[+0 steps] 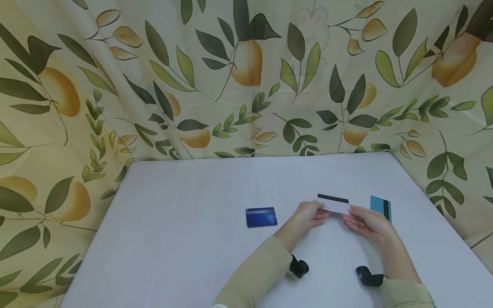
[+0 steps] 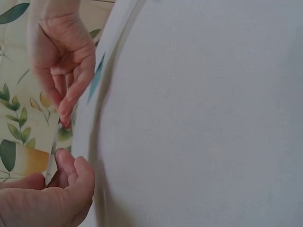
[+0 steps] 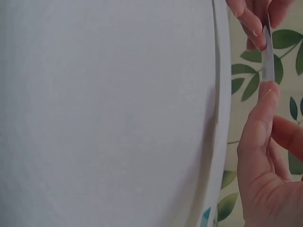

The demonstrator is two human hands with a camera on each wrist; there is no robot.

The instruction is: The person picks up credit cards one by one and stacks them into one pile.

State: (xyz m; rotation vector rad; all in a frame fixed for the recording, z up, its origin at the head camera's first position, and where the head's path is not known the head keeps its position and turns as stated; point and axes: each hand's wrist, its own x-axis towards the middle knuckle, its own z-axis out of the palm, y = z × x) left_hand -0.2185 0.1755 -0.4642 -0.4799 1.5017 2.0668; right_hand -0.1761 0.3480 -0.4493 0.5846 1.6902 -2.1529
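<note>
A white card with a black magnetic stripe (image 1: 333,206) is held up between both hands above the table. My left hand (image 1: 309,214) pinches its left end between thumb and fingers, and my right hand (image 1: 366,222) pinches the right end. Seen almost edge-on, the same card (image 3: 268,61) appears as a thin strip in the right wrist view. A blue card with a grey stripe (image 1: 261,218) lies flat, left of my left hand. Partly covered by the right hand is a teal card with a dark stripe (image 1: 377,203).
Everything is over a white-covered table (image 1: 185,239). A curtain with a fruit and leaf print (image 1: 246,107) hangs directly behind its far edge. Black devices (image 1: 298,267) sit at both wrists, near the sleeve cuffs.
</note>
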